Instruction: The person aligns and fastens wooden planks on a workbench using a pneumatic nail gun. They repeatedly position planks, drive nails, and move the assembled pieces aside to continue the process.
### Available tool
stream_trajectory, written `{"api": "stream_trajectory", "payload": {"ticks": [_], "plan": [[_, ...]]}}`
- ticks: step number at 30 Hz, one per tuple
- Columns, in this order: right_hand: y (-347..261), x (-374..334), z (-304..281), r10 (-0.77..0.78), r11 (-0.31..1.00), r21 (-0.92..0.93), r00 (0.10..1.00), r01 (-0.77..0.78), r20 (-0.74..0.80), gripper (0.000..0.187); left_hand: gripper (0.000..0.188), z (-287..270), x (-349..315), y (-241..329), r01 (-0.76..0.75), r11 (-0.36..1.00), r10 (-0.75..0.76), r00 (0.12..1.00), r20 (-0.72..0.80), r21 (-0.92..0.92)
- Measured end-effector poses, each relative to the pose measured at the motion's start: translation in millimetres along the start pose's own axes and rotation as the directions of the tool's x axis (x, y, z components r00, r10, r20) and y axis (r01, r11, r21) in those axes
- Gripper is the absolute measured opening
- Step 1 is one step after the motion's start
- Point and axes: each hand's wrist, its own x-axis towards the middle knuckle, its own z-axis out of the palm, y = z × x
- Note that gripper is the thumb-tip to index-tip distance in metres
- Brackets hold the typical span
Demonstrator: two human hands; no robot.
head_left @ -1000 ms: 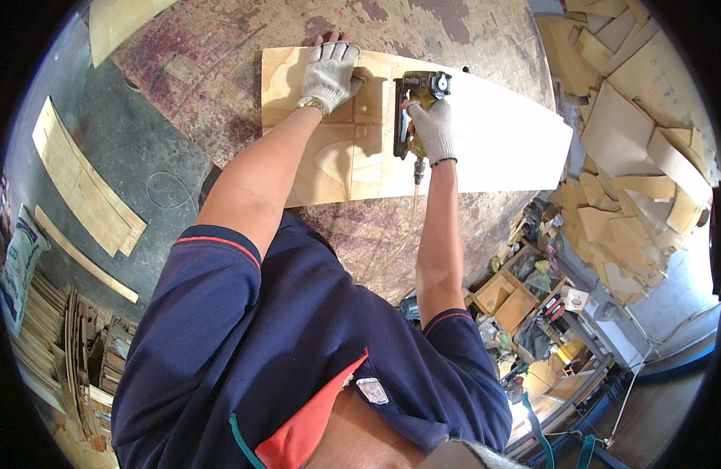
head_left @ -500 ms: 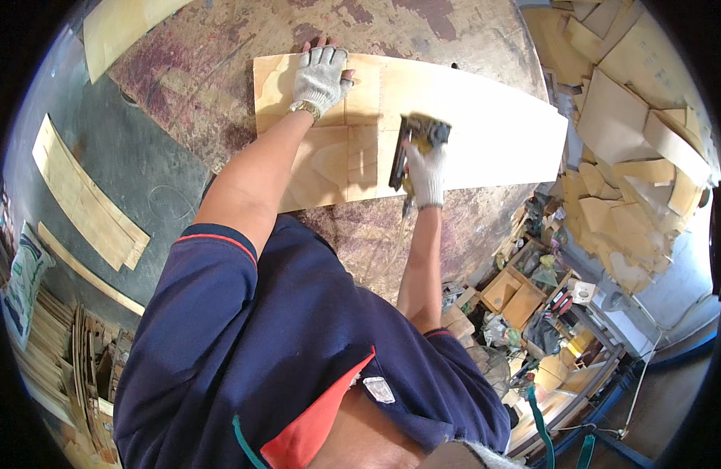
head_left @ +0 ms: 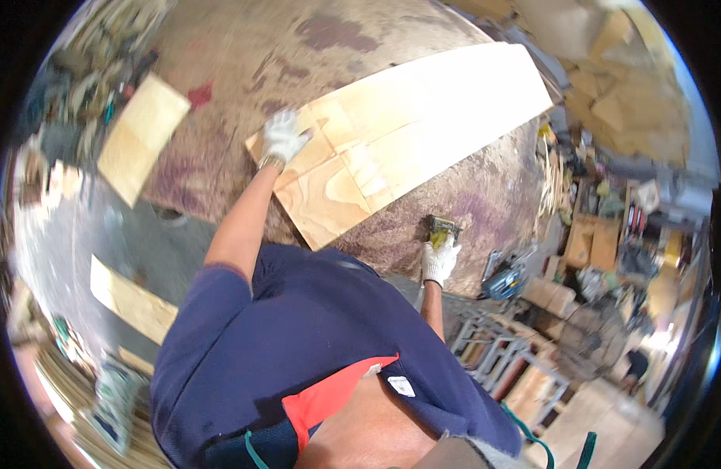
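Observation:
A long pale plywood panel (head_left: 399, 148), pieced together from several sheets, lies tilted across the worn table (head_left: 243, 55). My left hand (head_left: 282, 139), in a fingerless light glove with a watch at the wrist, rests at the panel's left end, fingers apart and thumb on the wood. Below the panel's near edge my right hand (head_left: 440, 258), also gloved, is closed around a nail gun (head_left: 442, 227) with a dark and yellow body. The gun is off the panel, over or on the table's near part; I cannot tell whether it touches.
A smaller plywood piece (head_left: 144, 141) lies at the table's left edge. Another curved strip (head_left: 132, 298) is on the floor. A blue power tool (head_left: 503, 283) sits at the table's right corner. Wooden boxes (head_left: 592, 244) and clutter fill the right; scrap sheets (head_left: 626, 102) are piled far right.
The nail gun has come off the panel, toward me and right, in my right hand. The panel now lies turned, its right end farther away. My left hand stays at its left end; the view has shifted.

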Motion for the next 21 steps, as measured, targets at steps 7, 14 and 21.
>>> {"api": "stream_trajectory", "payload": {"ticks": [7, 14, 21], "plan": [[-61, -34, 31, -0.038, 0.91, 0.379, 0.876, -0.169, 0.481, 0.054, 0.086, -39, -6, -71, 0.191, 0.981, -0.186, 0.966, 0.177, -0.012], [-133, -76, 53, -0.275, 0.856, 0.503, 0.722, -0.117, 0.635, 0.083, 0.071, -87, 23, -72, 0.036, 0.985, 0.043, 0.898, 0.438, -0.17], [-155, -75, 54, -0.296, 0.866, 0.495, 0.728, -0.069, 0.619, 0.092, 0.063, -172, 8, -30, -0.08, 0.993, 0.08, 0.997, 0.001, -0.086]]}}
